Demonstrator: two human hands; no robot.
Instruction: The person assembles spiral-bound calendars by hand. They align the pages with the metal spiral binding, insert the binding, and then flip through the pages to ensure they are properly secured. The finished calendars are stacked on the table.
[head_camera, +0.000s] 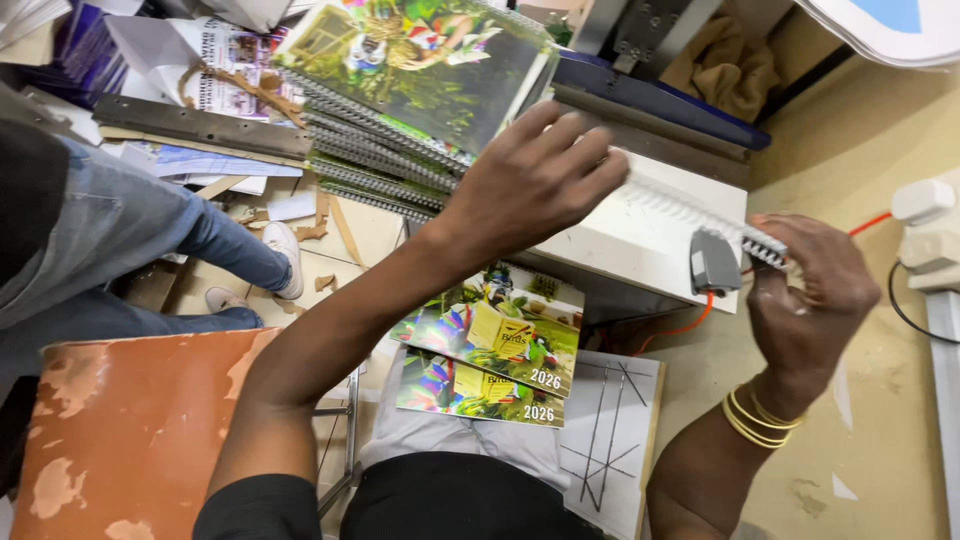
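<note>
Left hand (530, 180) lies flat, fingers loose, on the white binding machine (640, 235) beside its comb teeth (700, 215). Right hand (810, 290) pinches the comb's far end, wrist bent up. I think a finger could get nipped in the teeth if either hand slips. Printed calendars (495, 350) wait on the person's lap.

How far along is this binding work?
Done, it seems: a stack of bound booklets beside the binding machine. In hand: the left hand rests on the machine's comb, and the right hand is at its end. Left: two covers on the lap, no coil visible.
</note>
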